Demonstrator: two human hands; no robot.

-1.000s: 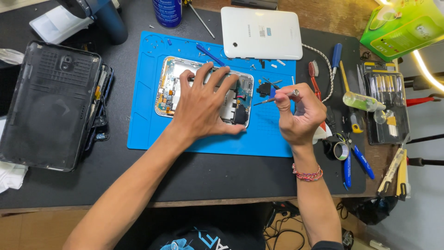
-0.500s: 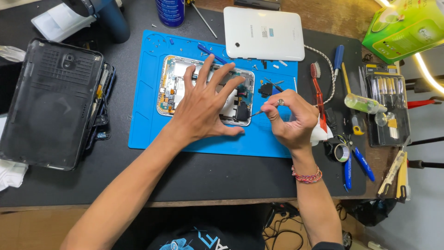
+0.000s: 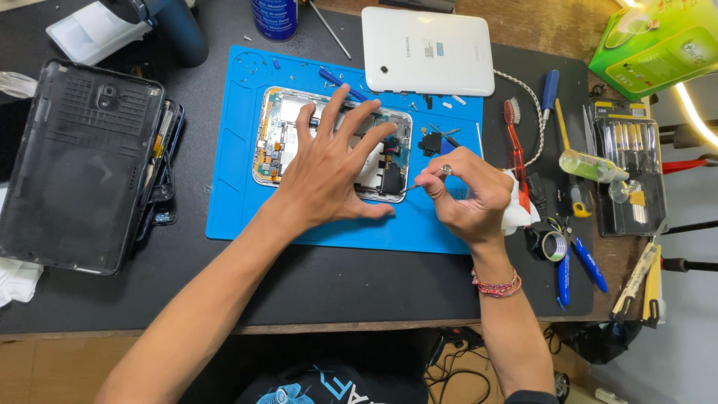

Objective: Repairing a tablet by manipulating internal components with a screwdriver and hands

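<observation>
Carefully now: your left hand lies spread flat, fingers splayed, over the opened tablet in the middle of the blue mat, pinning it down without gripping anything. Your right hand is pinched closed on a thin metal tool whose tip sits at the tablet's lower right edge, beside a black part. If that tip skids, it may, I judge, gouge the exposed board or tear a ribbon; too much palm weight could flex the frame. Tiny screws lie loose along the mat's top edge, and a brushing sleeve could scatter them. Counting what shows: one opened tablet, one white back cover above the mat, one dark tablet shell at the far left, one red-handled brush, one small clear bottle, one roll of tape, and two blue-handled pliers grips near your right wrist. The screws are too small to count.
</observation>
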